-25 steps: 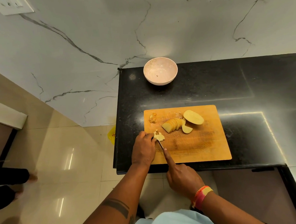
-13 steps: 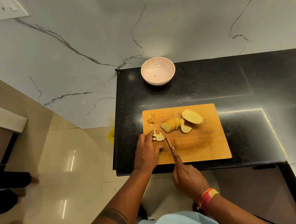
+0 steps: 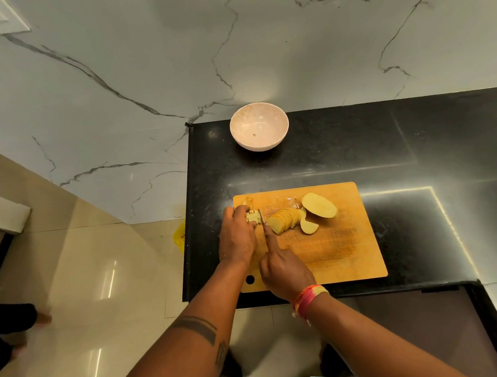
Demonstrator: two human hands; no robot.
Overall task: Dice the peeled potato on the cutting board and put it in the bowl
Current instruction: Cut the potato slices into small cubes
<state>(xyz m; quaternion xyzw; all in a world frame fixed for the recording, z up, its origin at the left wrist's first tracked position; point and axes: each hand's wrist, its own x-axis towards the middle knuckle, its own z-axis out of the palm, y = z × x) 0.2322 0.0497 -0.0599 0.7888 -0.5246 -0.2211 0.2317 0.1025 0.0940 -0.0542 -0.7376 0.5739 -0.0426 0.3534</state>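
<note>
A wooden cutting board (image 3: pixel 339 250) lies on the black counter. On it sit a fanned row of potato slices (image 3: pixel 285 219), a half potato (image 3: pixel 318 205) cut side up, and a small wedge (image 3: pixel 309 227). My left hand (image 3: pixel 237 238) curls round a small pile of diced potato pieces (image 3: pixel 251 217) at the board's far left corner. My right hand (image 3: pixel 286 270) grips a knife (image 3: pixel 261 216), forefinger along its spine, with the blade against the pieces. A pale speckled bowl (image 3: pixel 259 126) stands behind the board and holds no potato.
The black counter (image 3: pixel 398 151) ends just left of the board, with tiled floor (image 3: pixel 88 283) below. A marble wall (image 3: pixel 149 78) rises behind the bowl. A small scrap (image 3: pixel 247 201) lies at the board's far left corner. A person's foot (image 3: pixel 42 317) shows at far left.
Both hands moved away from me along the board's left side. The diced pieces, loose beside the knife before, are now gathered between my left hand and the blade.
</note>
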